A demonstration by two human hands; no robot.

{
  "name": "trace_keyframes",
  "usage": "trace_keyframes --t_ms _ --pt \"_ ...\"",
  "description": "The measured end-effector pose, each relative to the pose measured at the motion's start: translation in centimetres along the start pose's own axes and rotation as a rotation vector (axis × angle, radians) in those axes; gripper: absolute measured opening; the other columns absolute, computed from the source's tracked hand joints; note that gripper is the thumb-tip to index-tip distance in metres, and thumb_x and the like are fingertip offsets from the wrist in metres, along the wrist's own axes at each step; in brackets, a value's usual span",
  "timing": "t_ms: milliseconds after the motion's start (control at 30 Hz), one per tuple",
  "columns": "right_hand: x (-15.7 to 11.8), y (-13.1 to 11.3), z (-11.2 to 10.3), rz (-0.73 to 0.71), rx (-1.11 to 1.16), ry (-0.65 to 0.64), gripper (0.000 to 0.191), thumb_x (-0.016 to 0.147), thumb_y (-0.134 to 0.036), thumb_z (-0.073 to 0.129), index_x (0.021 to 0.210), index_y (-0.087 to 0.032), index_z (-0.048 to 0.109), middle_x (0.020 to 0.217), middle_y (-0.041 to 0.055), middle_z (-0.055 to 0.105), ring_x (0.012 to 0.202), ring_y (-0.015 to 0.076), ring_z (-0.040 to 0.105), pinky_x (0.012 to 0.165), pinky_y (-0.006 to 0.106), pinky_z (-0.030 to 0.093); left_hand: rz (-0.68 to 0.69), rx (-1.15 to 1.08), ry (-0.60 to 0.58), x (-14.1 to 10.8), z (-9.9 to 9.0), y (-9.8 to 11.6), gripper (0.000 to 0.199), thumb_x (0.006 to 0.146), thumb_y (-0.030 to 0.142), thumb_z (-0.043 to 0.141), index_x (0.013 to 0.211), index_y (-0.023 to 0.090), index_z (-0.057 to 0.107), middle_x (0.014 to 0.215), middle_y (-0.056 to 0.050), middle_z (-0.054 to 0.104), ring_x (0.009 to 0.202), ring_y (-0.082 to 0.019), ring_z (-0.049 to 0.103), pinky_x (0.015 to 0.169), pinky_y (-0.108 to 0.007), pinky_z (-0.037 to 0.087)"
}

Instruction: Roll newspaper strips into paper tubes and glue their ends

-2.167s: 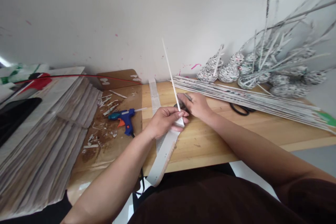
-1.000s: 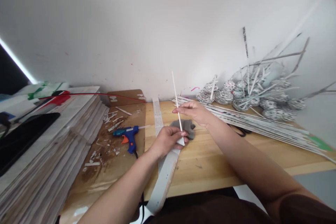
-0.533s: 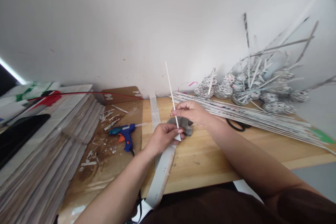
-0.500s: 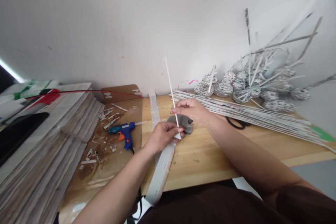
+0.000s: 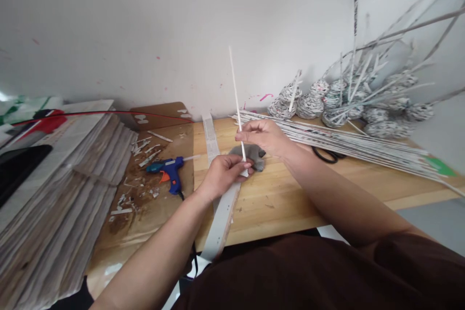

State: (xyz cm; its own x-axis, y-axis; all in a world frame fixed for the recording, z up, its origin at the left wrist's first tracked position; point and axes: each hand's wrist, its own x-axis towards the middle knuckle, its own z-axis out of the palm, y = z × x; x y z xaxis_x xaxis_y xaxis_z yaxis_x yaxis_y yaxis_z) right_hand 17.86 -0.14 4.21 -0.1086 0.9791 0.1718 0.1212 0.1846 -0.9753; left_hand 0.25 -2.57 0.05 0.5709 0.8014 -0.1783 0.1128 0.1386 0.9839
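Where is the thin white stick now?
In the head view, the thin white stick rises near the middle from the left hand, with the right hand at its right.

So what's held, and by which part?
A thin white stick: the left hand pinches its lower end; the right hand seems to touch it higher up.

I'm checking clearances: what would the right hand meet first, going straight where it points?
The white stick, which the right hand seems to touch; beyond it, perhaps the printed strip; depth is unclear.
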Motion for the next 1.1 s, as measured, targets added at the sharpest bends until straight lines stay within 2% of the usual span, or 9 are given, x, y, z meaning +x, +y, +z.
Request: trace_keyframes --t_ms 167,367,567,700,733,867,900,1033,1100 --pt "-0.37 -0.57 -0.09 0.130 -0.020 -0.284 0.034 0.072 -0.051 0.075 0.083 -0.019 0.075 0.069 -0.0001 0.067 0.055 0.0120 0.056 0.052 0.025 0.042 -0.001 -0.018 -0.007 0.02 -0.18 -0.02 0.035 0.078 0.047 0.071 0.092 0.015 0.075 0.092 -0.009 0.074 0.086 -0.019 0.068 0.077 -0.031 0.057" --pt "-0.13 0.19 0.15 0.084 0.058 -0.055 0.030 0.060 -0.043 0.086 0.069 -0.019 0.071 0.075 0.0006 0.068 0.066 0.0137 0.061 0.061 0.026 0.047 0.019 -0.029 -0.020 0.05 -0.24 -0.08 0.038 0.079 0.048 0.071 0.099 0.015 0.075 0.091 -0.009 0.074 0.084 -0.019 0.068 0.076 -0.032 0.057" --pt "-0.20 -0.13 -0.13 0.057 -0.039 -0.207 0.031 0.069 -0.048 0.079 0.077 -0.019 0.074 0.078 0.0014 0.069 0.066 0.0144 0.060 0.060 0.028 0.048 0.013 -0.037 -0.022 -0.07 -0.12 0.16 0.035 0.080 0.044 0.071 0.098 0.015 0.075 0.091 -0.009 0.074 0.083 -0.019 0.067 0.076 -0.032 0.057" --pt "-0.23 -0.26 -0.10 0.014 -0.019 -0.028 0.031 0.063 -0.045 0.084 0.068 -0.018 0.067 0.076 -0.0001 0.067 0.068 0.0132 0.059 0.066 0.028 0.047 0.029 -0.035 -0.041 -0.06 -0.03 -0.01 0.032 0.081 0.042 0.070 0.098 0.016 0.075 0.088 -0.008 0.074 0.080 -0.018 0.067 0.071 -0.029 0.055" --pt "-0.25 -0.35 -0.11 0.012 -0.026 -0.036 0.031 0.065 -0.045 0.082 0.069 -0.018 0.068 0.075 -0.0005 0.067 0.068 0.0129 0.059 0.066 0.027 0.047 0.032 -0.035 -0.041 -0.05 -0.03 -0.06 0.032 0.081 0.042 0.070 0.098 0.016 0.075 0.088 -0.008 0.074 0.080 -0.018 0.067 0.070 -0.028 0.055" --pt "-0.32 -0.65 -0.22 0.042 -0.056 -0.281 0.033 0.075 -0.051 0.073 0.084 -0.020 0.076 0.081 0.0013 0.070 0.072 0.0147 0.060 0.064 0.027 0.045 0.017 -0.024 -0.046 -0.03 -0.14 -0.12 0.032 0.081 0.043 0.069 0.098 0.017 0.075 0.089 -0.008 0.074 0.081 -0.018 0.067 0.071 -0.028 0.055" --pt "-0.32 -0.65 -0.20 0.046 -0.040 -0.282 0.032 0.074 -0.051 0.074 0.083 -0.020 0.076 0.083 0.0017 0.070 0.072 0.0153 0.061 0.063 0.027 0.045 0.016 -0.021 -0.052 -0.04 -0.16 -0.10 0.033 0.081 0.043 0.069 0.099 0.017 0.075 0.090 -0.008 0.074 0.081 -0.018 0.067 0.071 -0.028 0.055" --pt "-0.33 -0.58 -0.18 0.047 0.007 -0.066 0.030 0.065 -0.048 0.082 0.072 -0.021 0.073 0.074 0.0014 0.068 0.068 0.0153 0.059 0.060 0.028 0.046 0.014 -0.015 -0.061 -0.13 -0.10 0.13 0.032 0.081 0.043 0.070 0.098 0.016 0.075 0.087 -0.008 0.074 0.077 -0.016 0.066 0.068 -0.027 0.054" --pt "-0.36 -0.64 -0.34 0.065 -0.022 -0.130 0.033 0.070 -0.051 0.077 0.082 -0.021 0.076 0.070 0.0009 0.067 0.064 0.0142 0.058 0.057 0.027 0.044 0.012 -0.021 -0.057 -0.17 -0.07 0.20 0.032 0.081 0.043 0.070 0.097 0.016 0.075 0.086 -0.007 0.073 0.076 -0.016 0.066 0.068 -0.027 0.054"
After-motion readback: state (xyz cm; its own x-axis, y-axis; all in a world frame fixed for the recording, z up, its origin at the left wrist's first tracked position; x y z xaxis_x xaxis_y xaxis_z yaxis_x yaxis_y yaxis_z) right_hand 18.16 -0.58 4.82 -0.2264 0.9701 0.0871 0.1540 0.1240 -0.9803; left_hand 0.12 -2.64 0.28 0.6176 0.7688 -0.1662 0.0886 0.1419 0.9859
